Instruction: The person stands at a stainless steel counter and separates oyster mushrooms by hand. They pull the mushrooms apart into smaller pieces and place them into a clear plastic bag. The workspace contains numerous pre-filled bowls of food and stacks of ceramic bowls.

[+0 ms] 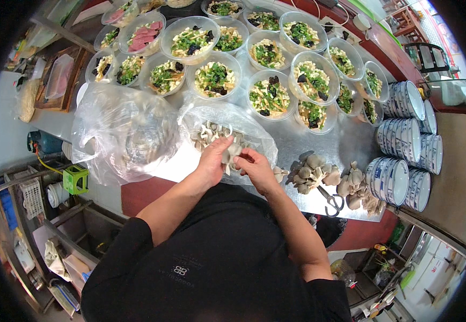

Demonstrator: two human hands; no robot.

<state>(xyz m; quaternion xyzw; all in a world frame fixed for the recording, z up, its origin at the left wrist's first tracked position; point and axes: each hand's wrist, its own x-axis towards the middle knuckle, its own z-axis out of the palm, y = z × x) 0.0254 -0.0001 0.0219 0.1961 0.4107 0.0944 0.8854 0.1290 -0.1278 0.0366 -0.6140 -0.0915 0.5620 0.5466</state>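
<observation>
Both hands meet over an open clear plastic bag (253,124) that holds torn oyster mushrooms (212,133). My left hand (213,159) grips a small piece of oyster mushroom (232,154) near its thumb. On the same piece, my right hand (255,165) pinches with thumb and forefinger. Whole clusters of oyster mushrooms (313,173) lie to the right on the steel table (337,139). Black-handled scissors (331,200) rest beside them, their blades partly under a cluster. Left of the open bag sits a second, fuller plastic bag (124,133); its contents are blurred by the plastic.
Clear plastic bowls (214,80) of diced food, chopped greens and black fungus crowd the table's back, some stacked. Blue-and-white bowls (387,179) stand in stacks at the right edge. A wooden board (66,76) with a plastic box (60,76) lies far left. A sink (92,229) is below left.
</observation>
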